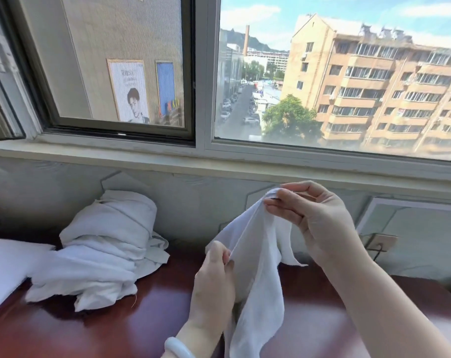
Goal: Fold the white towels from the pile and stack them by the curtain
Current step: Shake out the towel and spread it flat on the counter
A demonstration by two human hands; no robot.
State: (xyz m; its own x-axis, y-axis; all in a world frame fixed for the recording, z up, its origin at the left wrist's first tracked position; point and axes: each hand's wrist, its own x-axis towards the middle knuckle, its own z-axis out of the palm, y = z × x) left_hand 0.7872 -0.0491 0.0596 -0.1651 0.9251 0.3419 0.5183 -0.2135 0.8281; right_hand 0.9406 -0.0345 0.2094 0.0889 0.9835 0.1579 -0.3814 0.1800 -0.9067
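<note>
Left hand (214, 280) pinches towel (258, 254) low | right hand (314, 218) pinches its top corner | long axis steeply up-right

The towel (258, 257) and the pile (103, 254) are soft matt white cloth; the counter (147, 321) is glossy reddish-brown wood.

1. I see the left hand (214, 280) and the right hand (319, 218), both ungloved, on bare forearms.
2. On the left wrist I make out a bangle (179, 348): smooth, rounded, pale milky white, slightly glossy.
</note>
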